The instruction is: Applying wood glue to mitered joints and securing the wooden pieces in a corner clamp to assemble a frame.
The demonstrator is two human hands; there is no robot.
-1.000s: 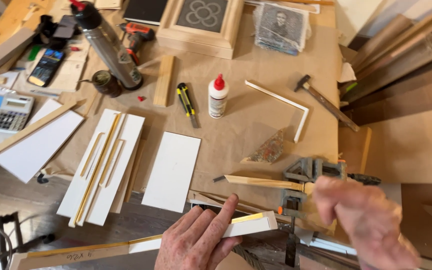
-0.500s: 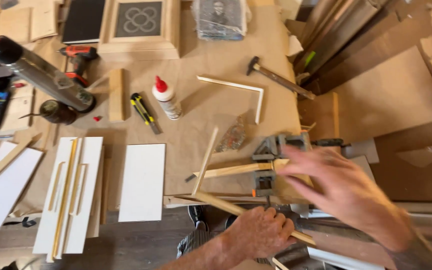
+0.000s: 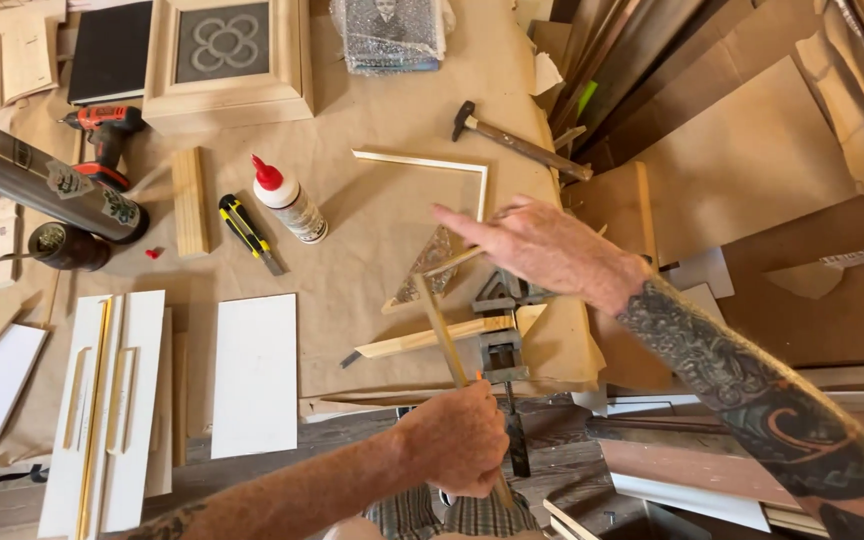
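My left hand is closed around the lower part of a thin wooden strip at the near table edge. The strip slants up and left across a flat wooden stick held in a metal corner clamp. My right hand hovers over the clamp, back up, with the index finger stretched left above a glittery triangular piece. A thin strip runs under that hand, and whether the fingers grip it is hidden.
A glue bottle, utility knife, wood block, L-shaped frame corner and hammer lie on the paper-covered table. White panels sit at left. A drill, a framed tile and stacked boards are further off.
My view shifted right. My left hand left the long white strip and closed on the thin wooden strip. My right hand moved up and left over the clamp.
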